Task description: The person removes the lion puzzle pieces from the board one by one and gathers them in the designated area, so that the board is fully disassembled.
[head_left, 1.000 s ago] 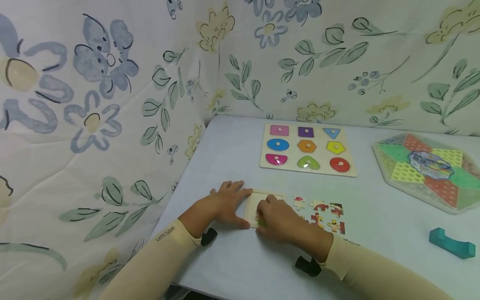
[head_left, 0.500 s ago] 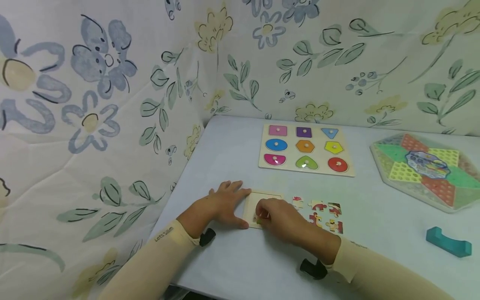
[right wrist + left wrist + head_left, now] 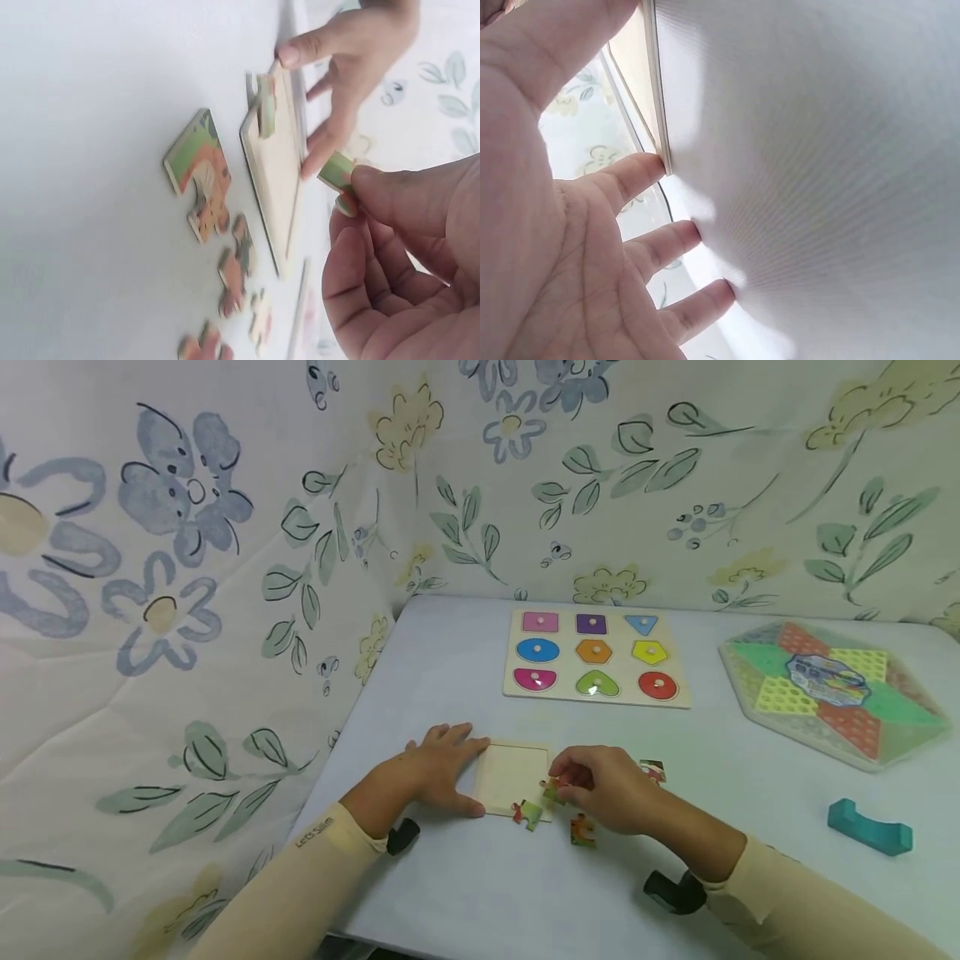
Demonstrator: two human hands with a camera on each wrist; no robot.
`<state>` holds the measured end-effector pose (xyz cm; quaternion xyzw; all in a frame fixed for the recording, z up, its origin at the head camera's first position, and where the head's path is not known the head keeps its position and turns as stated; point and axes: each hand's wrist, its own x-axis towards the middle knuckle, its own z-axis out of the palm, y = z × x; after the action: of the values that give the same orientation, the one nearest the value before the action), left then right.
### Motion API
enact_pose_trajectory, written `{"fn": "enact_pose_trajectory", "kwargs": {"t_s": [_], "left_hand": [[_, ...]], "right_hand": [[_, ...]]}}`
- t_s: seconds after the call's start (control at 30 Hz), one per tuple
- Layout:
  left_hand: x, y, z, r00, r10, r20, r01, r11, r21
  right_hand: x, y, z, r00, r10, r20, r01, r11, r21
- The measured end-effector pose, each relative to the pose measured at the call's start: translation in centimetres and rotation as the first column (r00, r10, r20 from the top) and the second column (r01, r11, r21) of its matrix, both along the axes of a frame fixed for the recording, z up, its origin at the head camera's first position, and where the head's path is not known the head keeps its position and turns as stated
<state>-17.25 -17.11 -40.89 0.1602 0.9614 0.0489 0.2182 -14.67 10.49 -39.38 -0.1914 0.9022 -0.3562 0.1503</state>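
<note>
My left hand (image 3: 435, 772) lies with fingers spread at the left side of a small square wooden puzzle tray (image 3: 510, 781), thumb and a fingertip touching its edge. In the left wrist view, fingertips (image 3: 720, 294) rest on the white table. Between thumb and fingers, my right hand (image 3: 611, 789) pinches a green-and-red jigsaw piece (image 3: 337, 172) above the tray's right edge. A second jigsaw piece (image 3: 527, 813) lies tilted across the tray's front rim. To the right, an orange-and-green piece (image 3: 582, 831) lies on the table; the right hand hides most of the other loose pieces.
Several loose pieces (image 3: 236, 262) show beside the tray in the right wrist view. Behind stands a shape board (image 3: 596, 656) with knobbed pieces. A hexagonal game box (image 3: 832, 689) lies at the right, with a teal arch block (image 3: 870, 828) in front of it.
My right hand has moved right from inside the tray, now with a jigsaw piece in its fingers. Another piece now shows on the front rim. The left hand stays at the tray.
</note>
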Motion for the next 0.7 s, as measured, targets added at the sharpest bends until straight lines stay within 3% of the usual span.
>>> {"fn": "enact_pose_trajectory", "kwargs": {"t_s": [0.27, 0.5, 0.7], "left_hand": [[0.0, -0.2, -0.2, 1.0, -0.002, -0.007, 0.002, 1.0, -0.006], [0.1, -0.3, -0.2, 1.0, 0.005, -0.008, -0.005, 1.0, 0.005], [-0.1, -0.2, -0.4, 1.0, -0.003, -0.016, 0.003, 1.0, 0.004]], "right_hand": [[0.3, 4.5, 0.2, 0.998, 0.04, 0.047, -0.043, 0.998, 0.052], [1.6, 7.1, -1.6, 0.988, 0.063, 0.138, -0.071, 0.996, 0.056], [2.5, 6.4, -2.5, 0.999, 0.05, 0.004, -0.05, 0.983, 0.177]]}}
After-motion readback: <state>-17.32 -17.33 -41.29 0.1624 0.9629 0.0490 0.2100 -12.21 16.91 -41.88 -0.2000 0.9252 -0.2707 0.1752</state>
